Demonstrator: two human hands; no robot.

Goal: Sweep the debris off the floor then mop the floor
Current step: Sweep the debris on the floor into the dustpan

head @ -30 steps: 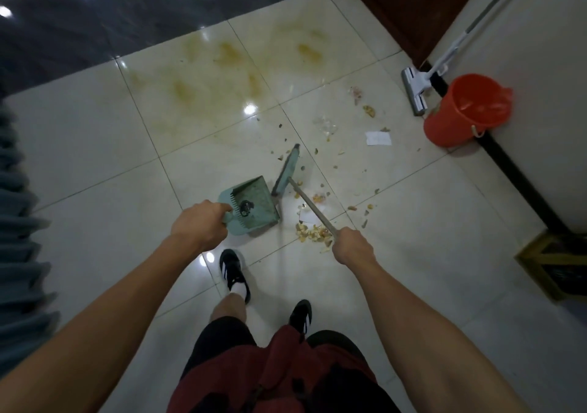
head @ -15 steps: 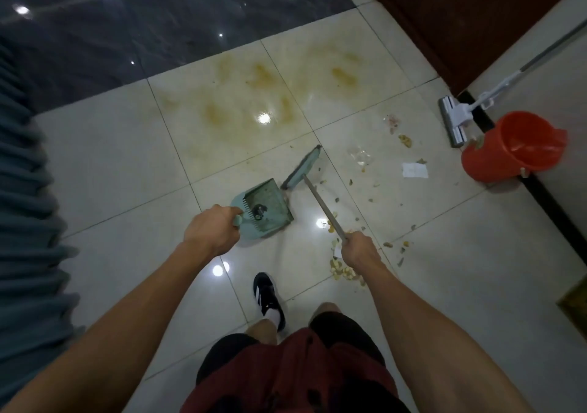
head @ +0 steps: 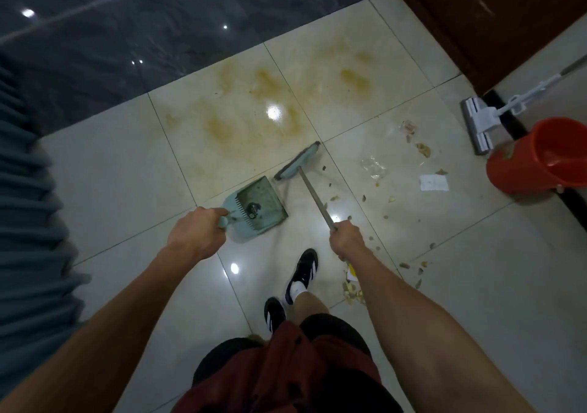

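My left hand grips the handle of a teal dustpan that rests on the pale floor tiles; a small dark lump lies in its tray. My right hand holds the metal handle of a teal broom, whose head sits on the floor just beyond the dustpan's far right corner. Debris scraps lie by my right forearm, more bits are scattered to the right, with a white paper slip and a clear wrapper. Yellow-brown stains spread over the tiles ahead.
An orange bucket stands at the right by the wall, with a white flat mop leaning beside it. A dark wooden door is at the upper right. Dark glossy flooring lies ahead; a grey-blue curtain hangs at the left. My feet stand behind the dustpan.
The view has shifted, so the debris pile now lies beside my right forearm. The broom head stays near the dustpan's far corner, and both hands keep their grips.
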